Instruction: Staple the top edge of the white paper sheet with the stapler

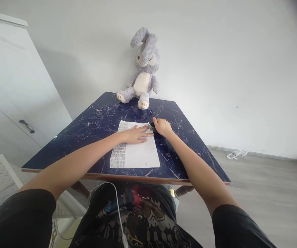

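Note:
A sheaf of white paper [142, 156], printed with a grey brick-like pattern down its left side, lies on the dark blue marbled table [86, 137]. My left hand [136, 134] rests flat on its upper part, fingers spread toward the right edge. At that upper right edge, my right hand [162, 127] is closed around what looks like a black stapler [152, 124]. A little metal shows at the stapler's end by the paper. Most of its body is hidden under my right hand, and whether its jaws are around the paper's edge is unclear.
A grey plush rabbit [144, 81] sits at the table's far end against the wall. On the left stand a white cabinet [16, 86] and a white perforated chair [1, 186]. A white cable [117, 203] hangs across my lap. Clear plastic [237, 154] lies on the floor.

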Tool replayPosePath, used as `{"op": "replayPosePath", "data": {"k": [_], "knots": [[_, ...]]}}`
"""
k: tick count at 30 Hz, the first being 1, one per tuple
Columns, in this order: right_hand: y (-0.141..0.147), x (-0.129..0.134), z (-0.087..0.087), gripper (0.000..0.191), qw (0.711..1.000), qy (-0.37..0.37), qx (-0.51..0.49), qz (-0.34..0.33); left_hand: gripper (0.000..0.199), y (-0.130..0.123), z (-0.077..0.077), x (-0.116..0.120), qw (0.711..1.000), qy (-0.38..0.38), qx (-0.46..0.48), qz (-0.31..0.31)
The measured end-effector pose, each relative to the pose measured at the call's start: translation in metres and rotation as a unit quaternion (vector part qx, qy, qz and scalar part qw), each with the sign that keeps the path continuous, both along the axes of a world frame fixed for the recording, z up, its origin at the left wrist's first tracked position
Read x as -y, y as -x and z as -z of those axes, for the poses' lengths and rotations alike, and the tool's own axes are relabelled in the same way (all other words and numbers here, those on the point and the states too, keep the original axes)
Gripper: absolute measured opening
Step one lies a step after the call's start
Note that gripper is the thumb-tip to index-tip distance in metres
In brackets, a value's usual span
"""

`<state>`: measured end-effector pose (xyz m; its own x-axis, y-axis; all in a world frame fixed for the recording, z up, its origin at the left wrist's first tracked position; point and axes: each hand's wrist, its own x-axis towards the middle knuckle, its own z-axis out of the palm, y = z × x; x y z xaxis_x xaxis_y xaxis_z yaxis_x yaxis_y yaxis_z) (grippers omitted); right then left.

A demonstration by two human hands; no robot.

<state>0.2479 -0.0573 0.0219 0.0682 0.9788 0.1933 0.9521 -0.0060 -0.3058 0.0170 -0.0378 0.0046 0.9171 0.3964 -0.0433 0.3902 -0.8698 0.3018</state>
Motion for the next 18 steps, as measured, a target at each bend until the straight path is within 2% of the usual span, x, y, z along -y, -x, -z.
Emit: {"op": "replayPosePath", "data": {"k": [7, 14, 18], "knots": [[0.009, 0.005, -0.004, 0.066, 0.995, 0.02, 0.094, -0.013, 0.057, 0.001, 0.004, -0.002, 1.0, 0.001, 0.016, 0.004], [0.013, 0.007, -0.003, 0.061, 0.987, -0.003, 0.154, -0.042, 0.057, 0.001, 0.003, -0.002, 1.0, 0.01, 0.014, 0.007], [0.024, 0.012, 0.001, 0.056, 0.976, -0.022, 0.205, -0.064, 0.059, 0.001, 0.003, -0.001, 1.0, 0.007, 0.0, 0.006]]}}
